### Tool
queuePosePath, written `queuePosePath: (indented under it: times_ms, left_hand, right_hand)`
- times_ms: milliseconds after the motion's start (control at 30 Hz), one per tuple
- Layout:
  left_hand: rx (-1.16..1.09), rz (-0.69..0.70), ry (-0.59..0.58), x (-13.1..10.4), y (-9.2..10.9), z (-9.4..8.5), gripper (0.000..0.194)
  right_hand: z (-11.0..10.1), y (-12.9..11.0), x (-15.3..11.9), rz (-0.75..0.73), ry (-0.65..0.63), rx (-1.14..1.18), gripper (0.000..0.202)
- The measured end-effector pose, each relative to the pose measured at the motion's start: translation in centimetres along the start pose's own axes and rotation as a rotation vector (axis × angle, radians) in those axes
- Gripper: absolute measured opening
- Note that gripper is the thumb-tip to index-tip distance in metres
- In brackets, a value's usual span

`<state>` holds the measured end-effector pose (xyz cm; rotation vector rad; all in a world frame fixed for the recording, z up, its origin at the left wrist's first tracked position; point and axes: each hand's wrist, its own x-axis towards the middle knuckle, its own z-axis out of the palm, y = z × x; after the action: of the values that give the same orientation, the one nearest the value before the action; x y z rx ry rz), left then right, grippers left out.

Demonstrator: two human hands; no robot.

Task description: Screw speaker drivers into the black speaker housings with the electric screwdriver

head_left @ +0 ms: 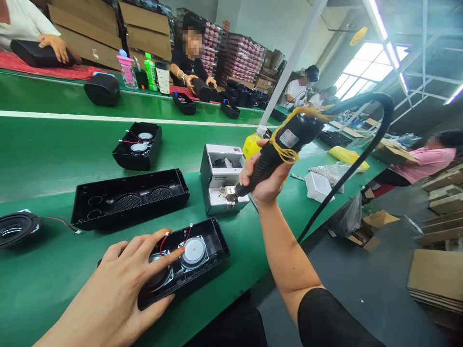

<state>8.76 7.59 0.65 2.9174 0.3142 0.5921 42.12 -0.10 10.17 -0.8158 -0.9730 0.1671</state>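
My right hand is wrapped round a black electric screwdriver with yellow cord tied about it. Its tip points down at the front of a grey-white screw feeder and hides part of it. My left hand grips a black speaker housing, thumb on the near side and fingers across the top. Inside the housing are two round speaker drivers with red wires; the left one is partly covered by my fingers. Behind it lies a larger black housing with grilles and no drivers fitted.
A loose speaker lies at the left, and another housing with two drivers farther back. A yellow bottle and a white tray stand right. The screwdriver's cable loops down over the table edge. Co-workers sit opposite.
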Motion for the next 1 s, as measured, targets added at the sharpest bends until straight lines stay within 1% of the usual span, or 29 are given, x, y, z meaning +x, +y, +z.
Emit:
queuePosePath:
  times_ms: [100,167,267,367,467,600,733,833,933,1000]
  left_hand:
    - [0.014,0.026,-0.004,0.1,-0.3,0.0,0.067]
    - [0.016,0.017,-0.014,0.1,-0.3,0.0,0.067]
    - [0.009,0.005,-0.017,-0.1,-0.1,0.0,0.066]
    - [0.005,-0.008,-0.017,-0.2,0.0,0.1,0.066]
    - [0.015,0.007,-0.019,-0.2,0.0,0.1,0.069]
    - [-0.006,0.028,-0.017,-0.7,0.0,-1.0,0.073]
    - [-0.039,-0.02,-0.037,-2.0,0.1,-2.1,0.068]
    - [-0.076,-0.079,-0.028,-2.8,0.5,-2.2,0.059]
    - [-0.114,-0.143,-0.015,-3.0,1.0,-1.9,0.05]
    - [-0.129,-0.162,-0.021,-2.9,1.2,-1.8,0.048]
  right_hand:
    - [-0.1,0.2,-0.1,0.02,0.018,-0.035,0.072]
    - [0.0,0.1,-0.2,0.013,0.013,-0.038,0.072]
    - [0.2,-0.4,-0.3,0.012,0.019,-0.061,0.076]
    - [0.3,-1.1,-0.8,0.045,0.026,-0.091,0.081]
    - [0.4,-1.9,-1.4,0.03,0.009,-0.053,0.075]
    - [0.9,-3.6,-1.9,0.004,-0.019,0.059,0.067]
    - [2.4,-6.0,-2.2,0.046,-0.048,0.114,0.065]
    - [4.1,-7.5,-2.9,0.085,-0.075,0.107,0.061]
    - [5.9,-8.0,-4.4,0.113,-0.141,0.152,0.053]
    - [6.9,-7.5,-5.6,0.149,-0.215,0.209,0.052]
